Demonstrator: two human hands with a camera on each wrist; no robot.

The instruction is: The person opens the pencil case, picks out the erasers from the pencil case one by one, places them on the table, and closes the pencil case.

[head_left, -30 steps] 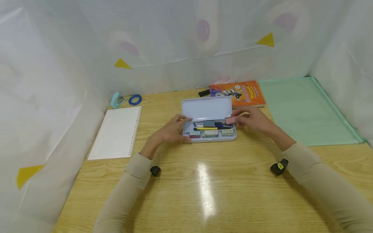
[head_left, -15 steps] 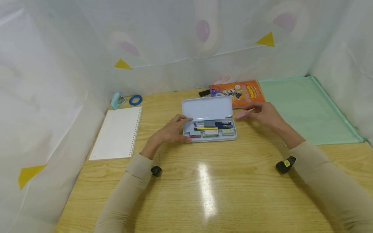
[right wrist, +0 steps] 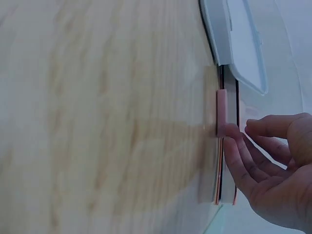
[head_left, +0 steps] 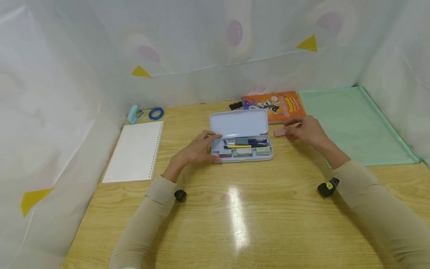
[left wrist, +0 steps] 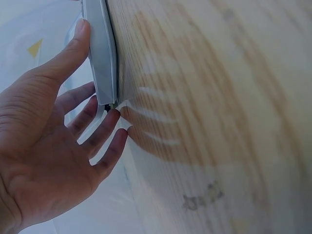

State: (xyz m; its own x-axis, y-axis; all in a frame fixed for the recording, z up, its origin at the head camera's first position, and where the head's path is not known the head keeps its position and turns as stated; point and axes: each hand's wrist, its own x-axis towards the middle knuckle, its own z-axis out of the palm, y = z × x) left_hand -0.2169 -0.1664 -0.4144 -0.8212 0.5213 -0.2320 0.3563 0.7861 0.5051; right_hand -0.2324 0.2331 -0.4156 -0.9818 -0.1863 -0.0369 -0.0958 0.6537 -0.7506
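Observation:
A pale blue pencil case (head_left: 240, 123) lies with its lid up at the middle of the table. My left hand (head_left: 198, 149) holds its left end, thumb at the front edge and index finger by the hinge side; in the left wrist view the other fingers (left wrist: 105, 131) spread around the end. Inside are several pens (head_left: 246, 142), a yellow pencil (head_left: 236, 147) and small blocks (head_left: 243, 152) in compartments. Right of the case a pink eraser (head_left: 279, 133) lies on the table. My right hand (head_left: 305, 130) is at its right end, a fingertip touching it, the thumb apart.
An orange book (head_left: 289, 106) lies behind the eraser, beside a small black object (head_left: 236, 105). A green mat (head_left: 362, 130) covers the right back. At left are a notepad (head_left: 132, 153), a light blue stapler-like tool (head_left: 135, 114) and a blue ring (head_left: 156, 113).
My right hand has carried the pink eraser from the case's right end out to the right and let it go on the table. The left hand has stayed on the case.

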